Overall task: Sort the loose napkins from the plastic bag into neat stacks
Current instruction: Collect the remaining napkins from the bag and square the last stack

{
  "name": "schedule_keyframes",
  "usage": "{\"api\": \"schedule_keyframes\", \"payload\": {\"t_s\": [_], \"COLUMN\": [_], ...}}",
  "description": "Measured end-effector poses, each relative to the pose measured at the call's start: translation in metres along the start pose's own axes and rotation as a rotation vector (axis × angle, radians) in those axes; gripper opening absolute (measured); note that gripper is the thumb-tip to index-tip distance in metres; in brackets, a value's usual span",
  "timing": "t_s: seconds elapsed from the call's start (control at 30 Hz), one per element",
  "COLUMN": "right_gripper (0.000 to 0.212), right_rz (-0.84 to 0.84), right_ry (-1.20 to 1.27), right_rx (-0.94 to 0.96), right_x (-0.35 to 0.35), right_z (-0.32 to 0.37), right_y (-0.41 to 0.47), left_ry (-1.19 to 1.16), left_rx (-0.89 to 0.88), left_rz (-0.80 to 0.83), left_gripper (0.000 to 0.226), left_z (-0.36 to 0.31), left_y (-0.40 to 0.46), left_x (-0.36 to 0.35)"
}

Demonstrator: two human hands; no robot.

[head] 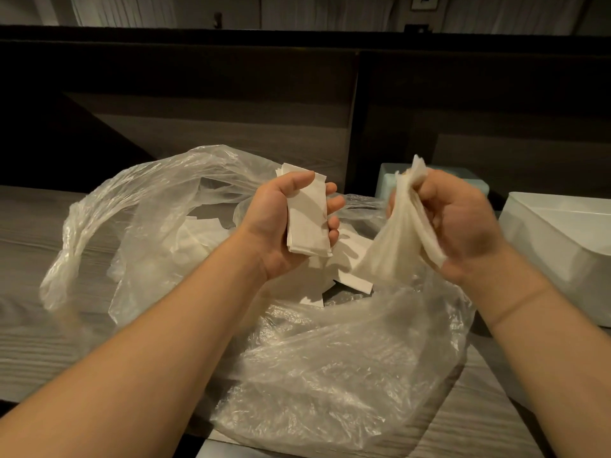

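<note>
A clear plastic bag [330, 358] lies crumpled and open on the grey wooden counter [29, 246]. Several folded white napkins [352, 280] lie loose inside its mouth. My left hand [281, 226] is raised above the bag, palm up, and grips a small stack of folded napkins [307, 223] between thumb and fingers. To the right, my right hand [463, 219] pinches an unfolded, crumpled napkin [396, 239] that hangs down over the bag's opening. The two hands are apart.
A white rectangular bin [562, 246] stands at the right edge of the counter. A pale blue box [386, 183] sits behind my right hand. A dark wooden panel wall [231, 120] rises along the back of the counter.
</note>
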State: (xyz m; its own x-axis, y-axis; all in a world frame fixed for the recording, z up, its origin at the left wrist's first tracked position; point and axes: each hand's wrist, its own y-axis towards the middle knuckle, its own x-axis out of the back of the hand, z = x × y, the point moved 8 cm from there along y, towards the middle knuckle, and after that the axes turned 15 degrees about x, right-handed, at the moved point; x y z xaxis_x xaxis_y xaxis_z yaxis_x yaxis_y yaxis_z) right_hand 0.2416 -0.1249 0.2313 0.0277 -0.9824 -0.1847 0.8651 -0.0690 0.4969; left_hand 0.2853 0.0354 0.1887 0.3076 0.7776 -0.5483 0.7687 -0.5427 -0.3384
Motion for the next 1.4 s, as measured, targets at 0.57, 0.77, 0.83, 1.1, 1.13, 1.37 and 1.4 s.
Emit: {"api": "schedule_keyframes", "payload": {"t_s": [0.57, 0.77, 0.83, 1.1, 1.13, 1.37, 1.4], "right_gripper": [0.012, 0.011, 0.009, 0.024, 0.018, 0.014, 0.014], "right_rz": [0.009, -0.037, -0.091, -0.009, -0.013, -0.036, -0.039], "right_ry": [-0.436, -0.426, -0.351, 0.009, -0.085, -0.355, -0.373], "right_rx": [0.178, 0.185, 0.181, -0.128, -0.106, -0.09, -0.087], "right_x": [-0.013, -0.01, -0.004, -0.009, -0.008, -0.008, -0.007], "right_z": [-0.002, -0.001, 0.003, -0.011, -0.012, -0.021, -0.021], "right_y": [-0.003, -0.004, -0.002, -0.007, -0.005, -0.005, -0.005], "left_ry": [0.225, 0.225, 0.204, 0.123, 0.128, 0.184, 0.196], "left_rx": [0.135, 0.139, 0.165, 0.169, 0.18, 0.243, 0.236], "left_rz": [0.149, 0.211, 0.255, 0.171, 0.171, 0.305, 0.314], "left_gripper": [0.06, 0.068, 0.073, 0.064, 0.062, 0.078, 0.079], "left_z": [0.029, 0.031, 0.033, 0.028, 0.03, 0.039, 0.038], "left_y": [0.007, 0.004, 0.003, 0.002, 0.002, 0.005, 0.005], "left_x": [-0.02, -0.026, -0.028, -0.019, -0.02, -0.029, -0.031]}}
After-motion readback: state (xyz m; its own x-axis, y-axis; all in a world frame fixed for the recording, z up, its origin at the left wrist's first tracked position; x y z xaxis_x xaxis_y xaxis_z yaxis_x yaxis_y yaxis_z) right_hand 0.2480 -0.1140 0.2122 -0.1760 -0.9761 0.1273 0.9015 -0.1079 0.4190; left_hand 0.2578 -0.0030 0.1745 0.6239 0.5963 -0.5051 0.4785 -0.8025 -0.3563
